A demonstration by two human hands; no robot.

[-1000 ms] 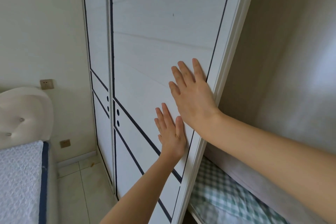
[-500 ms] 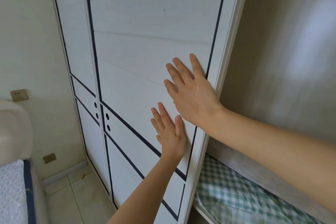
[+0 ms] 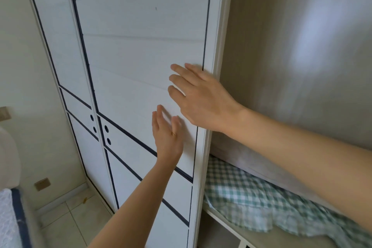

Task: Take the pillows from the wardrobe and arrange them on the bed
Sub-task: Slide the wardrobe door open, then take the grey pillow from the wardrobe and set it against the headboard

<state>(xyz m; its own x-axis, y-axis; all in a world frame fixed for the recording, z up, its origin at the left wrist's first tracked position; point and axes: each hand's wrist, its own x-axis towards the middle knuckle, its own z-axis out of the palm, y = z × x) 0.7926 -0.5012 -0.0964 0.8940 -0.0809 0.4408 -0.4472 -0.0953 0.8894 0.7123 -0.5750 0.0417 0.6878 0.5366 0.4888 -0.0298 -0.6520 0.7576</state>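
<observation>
The white sliding wardrobe door (image 3: 141,56) with dark blue trim fills the middle of the view. My right hand (image 3: 201,98) lies flat against it near its right edge, fingers spread. Lower down, my left hand (image 3: 168,137) is at the same panel, fingers up; I cannot tell if it touches. To the right the wardrobe stands open, and on its shelf (image 3: 231,225) lies a green-and-white checked pillow (image 3: 245,197) with a grey pillow (image 3: 241,157) on top, partly hidden by my right forearm. A corner of the bed (image 3: 10,221) shows at the lower left.
A second white wardrobe door (image 3: 56,36) stands behind the first, at the left. A cream padded headboard (image 3: 8,157) and two wall sockets are on the left wall. Pale floor tiles (image 3: 66,225) run between bed and wardrobe.
The door has slid left under both hands, widening the opening on the right. More of the checked pillow and shelf shows. The view has turned right, so less of the bed is visible.
</observation>
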